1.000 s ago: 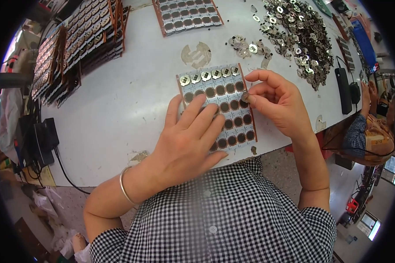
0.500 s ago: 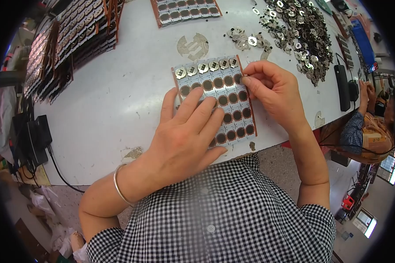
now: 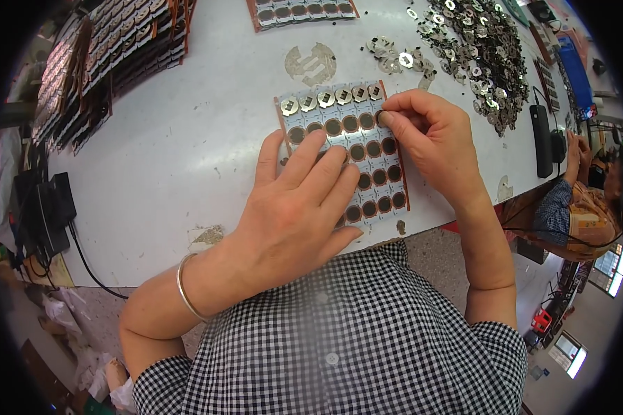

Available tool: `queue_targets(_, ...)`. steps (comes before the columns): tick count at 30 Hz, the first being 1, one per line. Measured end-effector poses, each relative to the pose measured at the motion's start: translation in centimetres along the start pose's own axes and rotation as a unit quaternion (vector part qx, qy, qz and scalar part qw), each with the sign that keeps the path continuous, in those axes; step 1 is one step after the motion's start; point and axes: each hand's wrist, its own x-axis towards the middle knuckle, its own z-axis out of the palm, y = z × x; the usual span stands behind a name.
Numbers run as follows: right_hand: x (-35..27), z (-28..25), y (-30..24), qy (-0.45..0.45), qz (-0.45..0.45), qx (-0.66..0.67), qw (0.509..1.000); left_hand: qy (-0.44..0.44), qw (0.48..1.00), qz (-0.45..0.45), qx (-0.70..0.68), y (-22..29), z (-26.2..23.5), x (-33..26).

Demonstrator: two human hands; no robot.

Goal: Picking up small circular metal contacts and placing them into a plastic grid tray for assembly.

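A panel of small circuit boards (image 3: 346,116) lies on the table before me, with rows of dark round pads. Its far row carries silver metal discs with dark centres (image 3: 326,99). My left hand (image 3: 294,197) rests flat over the panel's near left part, fingers spread, hiding several pads. At the panel's right edge, by the end of the second row, my right hand (image 3: 432,138) has thumb and forefinger pinched together. What is between those fingertips, if anything, is too small and covered to make out.
Beyond the panel are a small cluster of silver discs (image 3: 405,61) and a large heap of metal discs (image 3: 481,55). Stacked panels (image 3: 128,48) stand far left; another panel (image 3: 304,12) lies at the far edge. A black power strip (image 3: 540,142) and another person's hand (image 3: 573,158) are at right.
The whole view has shifted slightly. My right hand stays pinched at the second row's right end, its fingertips a little further up the panel edge. My left hand remains flat on the panel.
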Motion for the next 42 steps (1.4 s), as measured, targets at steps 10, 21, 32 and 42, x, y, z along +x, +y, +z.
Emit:
queue_targets(10,-1.6,1.1,0.9,0.094,-0.14,-0.124,0.978,0.007,1.0,-0.003,-0.002,0.2,0.0,-0.1)
queue_targets(21,-2.3,2.2,0.7,0.131,-0.171,-0.201,0.956,0.004,1.0,-0.004,-0.002,0.3,0.1,0.0)
queue_targets(32,-1.1,0.0,1.6,0.105,-0.171,-0.183,0.962,0.0,1.0,-0.005,0.001,0.1,0.1,-0.2)
queue_targets(42,3.9,-4.2,5.3,0.168,-0.17,-0.253,0.938,-0.001,1.0,0.003,0.0,0.1,0.1,-0.1)
